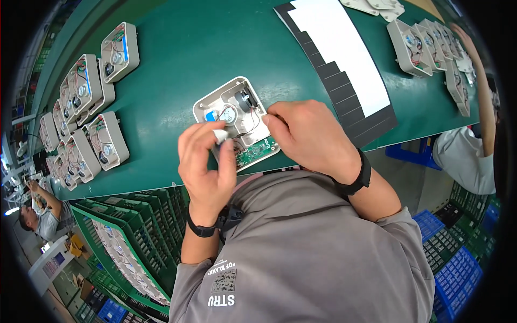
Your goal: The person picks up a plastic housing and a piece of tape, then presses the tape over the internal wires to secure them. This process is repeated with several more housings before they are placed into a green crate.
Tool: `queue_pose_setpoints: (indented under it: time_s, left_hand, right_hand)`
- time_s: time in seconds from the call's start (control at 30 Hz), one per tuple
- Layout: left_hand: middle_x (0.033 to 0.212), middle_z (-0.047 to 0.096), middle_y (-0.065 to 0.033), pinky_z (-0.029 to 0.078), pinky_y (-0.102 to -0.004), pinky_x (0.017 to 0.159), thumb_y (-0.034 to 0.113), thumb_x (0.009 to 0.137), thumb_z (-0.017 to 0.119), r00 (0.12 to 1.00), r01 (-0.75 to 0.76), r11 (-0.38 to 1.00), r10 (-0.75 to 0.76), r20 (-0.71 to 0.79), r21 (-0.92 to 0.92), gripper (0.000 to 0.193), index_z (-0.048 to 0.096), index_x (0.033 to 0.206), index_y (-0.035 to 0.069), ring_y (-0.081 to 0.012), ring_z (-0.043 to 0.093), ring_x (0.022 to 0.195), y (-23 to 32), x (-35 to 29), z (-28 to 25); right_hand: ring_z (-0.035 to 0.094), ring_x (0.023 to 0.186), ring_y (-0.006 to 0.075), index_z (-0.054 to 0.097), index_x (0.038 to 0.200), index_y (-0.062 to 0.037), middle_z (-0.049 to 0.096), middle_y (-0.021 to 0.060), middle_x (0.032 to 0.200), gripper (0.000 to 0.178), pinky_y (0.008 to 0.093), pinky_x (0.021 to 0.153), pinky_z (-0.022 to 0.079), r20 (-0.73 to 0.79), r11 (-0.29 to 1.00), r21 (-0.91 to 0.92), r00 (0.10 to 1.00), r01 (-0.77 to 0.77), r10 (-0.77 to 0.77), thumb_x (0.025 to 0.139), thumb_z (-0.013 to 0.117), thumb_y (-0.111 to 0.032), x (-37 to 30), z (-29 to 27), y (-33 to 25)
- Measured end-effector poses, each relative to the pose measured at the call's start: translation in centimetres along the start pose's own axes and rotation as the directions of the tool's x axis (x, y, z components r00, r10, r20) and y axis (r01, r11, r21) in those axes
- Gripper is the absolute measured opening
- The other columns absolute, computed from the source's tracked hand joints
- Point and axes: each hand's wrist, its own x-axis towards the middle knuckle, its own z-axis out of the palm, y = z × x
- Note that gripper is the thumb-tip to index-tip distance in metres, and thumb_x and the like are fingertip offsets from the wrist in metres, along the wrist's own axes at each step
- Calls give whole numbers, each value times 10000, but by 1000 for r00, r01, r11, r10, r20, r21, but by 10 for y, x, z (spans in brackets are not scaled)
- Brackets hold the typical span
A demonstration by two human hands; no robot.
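An off-white plastic housing [233, 84] lies open side up on the green table in front of me. Inside are a black round part [245, 100], a silver round part [228, 114], a blue piece, thin wires and a green circuit board [253, 153] along its near edge. My left hand [204, 159] is curled over the near left corner, thumb and index finger nearly together; what lies between them is hidden. A white wrapping [219, 135] covers a fingertip of that hand. My right hand [312, 132] is closed on the right wall of the housing.
Similar filled housings [81, 91] stand in rows on the left, and more [412, 48] at the far right. A white sheet on a black stepped board [344, 89] lies right of centre. Green crates [129, 231] stand below the table edge. Another person's arm [482, 89] reaches in at the right.
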Motion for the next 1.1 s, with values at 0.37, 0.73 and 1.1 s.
queue_pose_setpoints:
  time_s: [0.37, 0.73, 1.1]
  left_hand:
    - [1167, 682, -144, 459, -551, 1007, 59, 871, 734, 955, -277, 912, 227, 189, 303, 288, 658, 1145, 16, -359, 610, 1062, 17, -5, 6]
    - [1216, 653, -163, 432, -590, 1035, 109, 935, 628, 901, -417, 803, 303, 311, 425, 272, 623, 1186, 4, -356, 604, 1107, 4, -11, 3]
    - [1264, 642, -196, 466, -581, 996, 239, 966, 681, 904, -425, 897, 426, 17, 117, 323, 612, 1180, 8, -387, 606, 1139, 45, 20, 23]
  right_hand:
    - [652, 690, 431, 661, 878, -16, 676, 191, 770, 184, 510, 618, 514, -80, 995, -69, 994, 69, -74, 973, 627, -170, 0, 11, 5]
    - [706, 648, 365, 662, 810, 11, 692, 181, 725, 165, 452, 556, 557, -129, 982, -172, 987, 72, -95, 861, 656, -145, -3, 24, 0]
    - [710, 676, 400, 679, 809, -29, 694, 195, 716, 133, 514, 613, 569, -165, 943, -330, 986, -50, -6, 847, 643, -152, -13, -64, 36]
